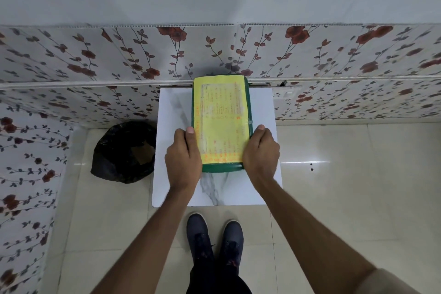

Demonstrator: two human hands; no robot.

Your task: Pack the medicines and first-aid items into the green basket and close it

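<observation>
From the head camera, a small white marble-patterned table [261, 150] stands against a flowered wall [95, 55]. The green basket [249, 102] sits on it with its lid shut, a yellow printed sheet [220, 114] covering the top. The basket's far end lies at the table's back edge, close to the wall. Its near end stops well short of the table's front edge, leaving a bare strip of tabletop there. Bare tabletop also shows on both sides of the basket, more on the left than on the right.

A black bag [124, 153] sits on the floor just beside the table's left edge. The tiled floor [346, 198] to the right lies open. Two dark shoes [214, 241] stand near the table's front edge.

Both forearms reach forward from below. The left hand [183, 157] clasps the basket's near left side, thumb lying along the lid's edge. The right hand [261, 153] clasps the near right side the same way, thumb up along the edge. The fingers of both hands wrap down out of sight.
</observation>
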